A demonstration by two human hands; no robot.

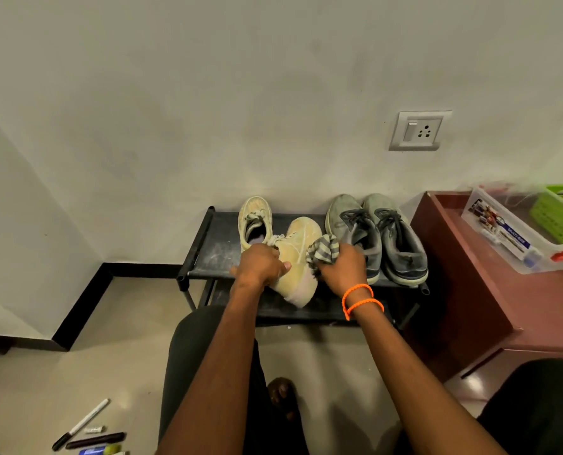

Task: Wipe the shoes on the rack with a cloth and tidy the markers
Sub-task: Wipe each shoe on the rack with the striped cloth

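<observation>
- Fingers of the left hand (260, 266) curl round the yellow shoe (298, 257) at its collar, thumb lying along the side — the shoe is lifted, tilted, its heel hanging past the front edge of the rack (214, 247).
- Fingers of the right hand (342, 267) are bunched tight on a striped cloth (321, 249), which presses against the right side of the held shoe.
- Orange bands (360, 300) circle the right wrist.
- Second yellow shoe (255, 221) stands on the rack's top shelf just behind the left hand, toe toward the wall (207, 110).
- Grey shoes (377, 234) — a pair, side by side and touching — sit on the same shelf to the right, beside the cloth hand, toes to the wall.
- Rack is black, dusty on its left part, with a lower shelf dimly seen beneath.
- Brown table (470, 290) stands just right of the rack; on it a clear box (503, 238) and a green basket (561, 218), next to each other.
- Socket (419, 130) on the wall above the grey shoes.
- Markers (86, 431) lie loose on the floor (60, 382) at lower left, well apart from the rack: a white one with a black cap, a dark one, and smaller bits by the frame's edge.
- Dark-clad knees and a bare foot (281, 399) show below the arms.
</observation>
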